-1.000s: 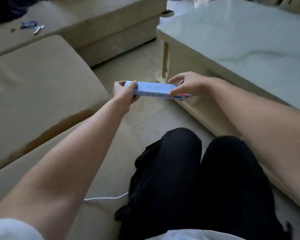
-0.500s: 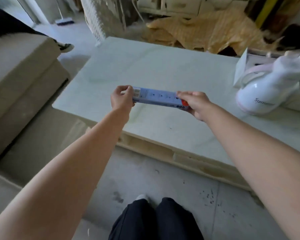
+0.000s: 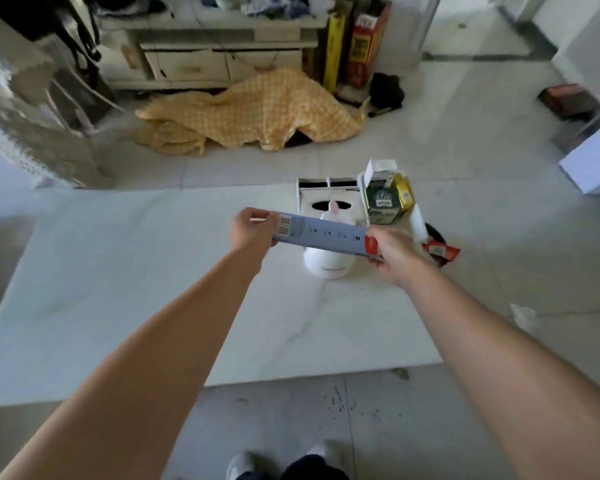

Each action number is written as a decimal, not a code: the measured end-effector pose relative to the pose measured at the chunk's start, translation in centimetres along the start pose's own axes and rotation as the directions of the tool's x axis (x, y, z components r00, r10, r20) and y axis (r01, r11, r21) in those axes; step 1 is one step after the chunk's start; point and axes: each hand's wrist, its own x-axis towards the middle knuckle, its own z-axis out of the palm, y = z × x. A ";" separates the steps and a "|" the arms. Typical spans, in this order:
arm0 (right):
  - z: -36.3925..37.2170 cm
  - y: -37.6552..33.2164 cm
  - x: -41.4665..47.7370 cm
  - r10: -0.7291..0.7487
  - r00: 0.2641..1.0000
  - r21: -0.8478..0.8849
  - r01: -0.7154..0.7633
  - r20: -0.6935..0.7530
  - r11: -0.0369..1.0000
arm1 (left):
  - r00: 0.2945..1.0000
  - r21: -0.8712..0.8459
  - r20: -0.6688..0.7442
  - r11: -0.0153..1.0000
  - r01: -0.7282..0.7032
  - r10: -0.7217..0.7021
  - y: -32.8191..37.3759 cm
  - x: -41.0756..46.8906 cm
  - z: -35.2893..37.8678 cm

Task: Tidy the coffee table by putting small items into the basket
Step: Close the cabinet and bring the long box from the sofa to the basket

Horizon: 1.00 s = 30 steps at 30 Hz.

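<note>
Above pale coffee table (image 3: pixel 118 289), left hand (image 3: pixel 248 230) and right hand (image 3: pixel 394 259) pinch blue box (image 3: pixel 326 235) (endwise).

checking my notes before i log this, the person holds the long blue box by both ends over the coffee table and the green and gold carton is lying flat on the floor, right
Not quite. The head view shows the green and gold carton standing upright on the coffee table, at its far right, not lying on the floor. The rest holds: the left hand and right hand grip the long blue box by its two ends above the table.
</note>
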 end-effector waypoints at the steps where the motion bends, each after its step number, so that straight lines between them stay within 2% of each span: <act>1: -1.2 -0.9 0.1 -0.001 1.000 -0.013 0.001 0.006 1.000 | 1.000 0.010 0.011 1.000 -0.001 0.001 0.8 0.1 1.4; 9: -8.8 -6.1 3.9 0.032 0.994 0.056 -0.026 -0.103 0.998 | 0.993 0.049 0.122 0.999 -0.008 0.002 4.9 0.7 11.6; 15: -11.8 -7.9 7.8 -0.047 0.995 -0.116 0.037 -0.087 0.993 | 0.962 0.122 0.273 0.991 -0.057 0.022 7.4 5.1 17.9; 19: -11.9 -9.6 11.3 -0.036 0.997 0.174 0.048 -0.071 0.984 | 0.957 0.165 0.285 0.986 0.000 -0.048 8.0 8.8 20.7; 20: -11.4 -10.2 12.1 -0.049 0.997 0.201 0.059 -0.056 0.978 | 0.959 0.159 0.272 0.987 0.034 -0.077 7.8 9.7 21.0; 22: -10.1 -11.6 14.7 -0.110 0.994 0.144 0.113 -0.029 0.983 | 0.965 0.153 0.238 0.985 0.075 -0.110 7.3 12.0 21.9; 27: -8.8 -12.1 20.9 -0.248 0.968 -0.141 0.240 -0.036 0.960 | 0.974 0.179 0.198 0.981 0.072 -0.108 5.8 17.2 25.0; 30: -8.6 -11.0 23.2 -0.322 0.946 -0.208 0.309 -0.031 0.928 | 0.974 0.207 0.185 0.974 0.093 -0.132 4.7 20.0 26.5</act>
